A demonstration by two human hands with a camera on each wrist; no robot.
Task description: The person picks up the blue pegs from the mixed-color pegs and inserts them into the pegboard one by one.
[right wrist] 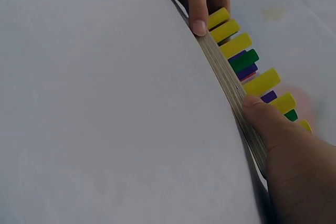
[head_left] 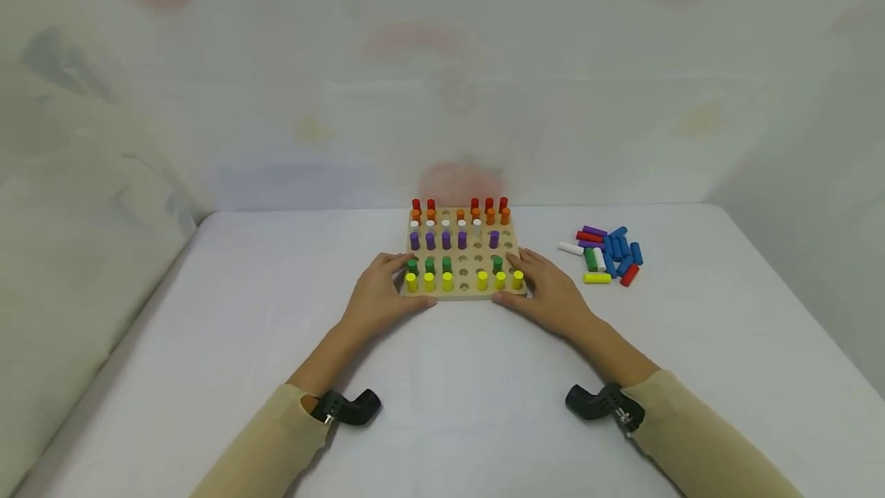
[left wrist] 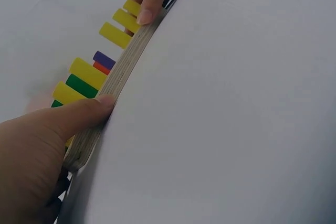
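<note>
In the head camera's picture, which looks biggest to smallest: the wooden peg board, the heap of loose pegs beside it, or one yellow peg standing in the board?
1. wooden peg board
2. heap of loose pegs
3. yellow peg
All three lie about equally far from the camera, so the order is sound.

Both hands grip the near corners of a wooden peg board (head_left: 477,252) on a white table (head_left: 442,406).

The left hand (head_left: 380,294) holds the board's near-left corner; the right hand (head_left: 546,294) holds the near-right corner, thumbs along the front edge. Pegs stand upright in rows: red at the far edge, then orange, white, purple, green, with yellow nearest. Several holes are unfilled. A pile of loose pegs (head_left: 608,253), mostly blue with red, green, yellow, white and purple, lies on the table to the right, apart from the board. Beige sleeves cover both forearms.
</note>
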